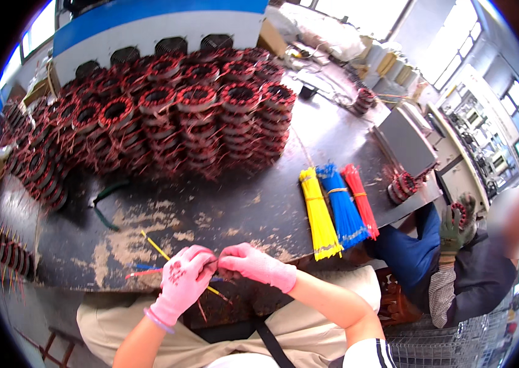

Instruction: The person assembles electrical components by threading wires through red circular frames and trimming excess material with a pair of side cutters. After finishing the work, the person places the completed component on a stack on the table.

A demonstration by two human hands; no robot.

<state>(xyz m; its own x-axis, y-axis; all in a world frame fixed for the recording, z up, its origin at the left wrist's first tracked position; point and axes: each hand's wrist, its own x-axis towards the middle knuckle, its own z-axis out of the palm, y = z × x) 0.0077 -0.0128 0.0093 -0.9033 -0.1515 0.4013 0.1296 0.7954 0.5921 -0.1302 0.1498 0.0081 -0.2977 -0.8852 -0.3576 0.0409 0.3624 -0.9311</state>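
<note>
Tall bright windows (458, 46) rise beyond a scuffed, dark-topped table (253, 193).

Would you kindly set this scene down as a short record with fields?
Left grip: pink-gloved, fingertips meeting the right's
Right grip: pink-gloved
Between them: too hidden to tell
Beside left grip: yellow strand, slanting
Bundles, left to right: yellow bundle, blue bundle, red bundle
Back of bench: stacked red-wound rings
Co-worker, right: gloved hand holding wound ring
</note>
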